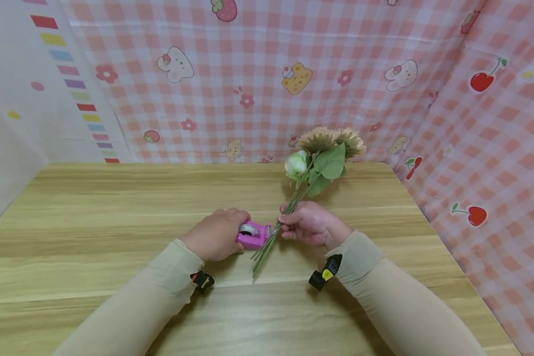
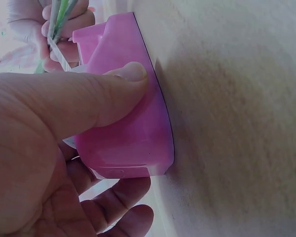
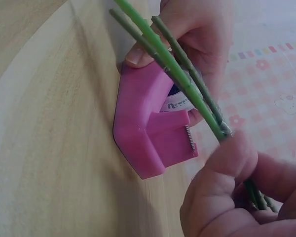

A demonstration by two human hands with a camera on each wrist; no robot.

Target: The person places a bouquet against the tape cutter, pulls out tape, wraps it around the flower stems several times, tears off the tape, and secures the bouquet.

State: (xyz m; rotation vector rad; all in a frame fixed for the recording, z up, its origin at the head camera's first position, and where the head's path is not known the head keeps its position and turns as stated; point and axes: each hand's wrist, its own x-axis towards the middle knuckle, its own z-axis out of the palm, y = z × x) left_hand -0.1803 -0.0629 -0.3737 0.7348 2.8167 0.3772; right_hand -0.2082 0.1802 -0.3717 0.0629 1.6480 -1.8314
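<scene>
Left hand (image 1: pixel 215 237) clamped the pink tape dispenser (image 1: pixel 252 234) to the desk (image 1: pixel 93 207); right hand (image 1: pixel 309 223) gripped the flower stems (image 1: pixel 267 247) just beside its cutter. Keeping stems bunched tight seemed wise.

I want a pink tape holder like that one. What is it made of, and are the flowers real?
The tape dispenser looks like glossy molded plastic: smooth, shiny pink faces. The flowers are probably artificial; their stems look uniformly green and stiff, though I can't be sure.
</scene>
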